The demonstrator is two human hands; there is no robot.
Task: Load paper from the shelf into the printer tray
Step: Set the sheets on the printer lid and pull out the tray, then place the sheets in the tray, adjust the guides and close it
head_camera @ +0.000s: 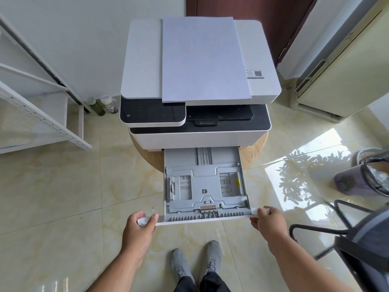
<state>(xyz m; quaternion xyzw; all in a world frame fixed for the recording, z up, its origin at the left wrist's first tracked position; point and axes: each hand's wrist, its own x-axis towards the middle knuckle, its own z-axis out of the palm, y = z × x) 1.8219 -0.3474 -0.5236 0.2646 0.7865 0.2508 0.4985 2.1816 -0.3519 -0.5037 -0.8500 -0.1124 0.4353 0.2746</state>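
Note:
A white printer (143, 60) stands on a round wooden stool in the middle of the view. A stack of white paper (204, 60) lies flat on its lid. The grey paper tray (202, 186) is pulled out toward me and holds no paper. My left hand (140, 230) grips the left end of the tray's white front panel. My right hand (269, 222) grips the right end of that panel.
A white metal shelf (42, 114) stands at the left, with two bottles (105, 105) on the floor beside it. A standing air conditioner (336, 66) is at the right. A bin with a liner (366, 175) and a black chair (357, 239) crowd the right side.

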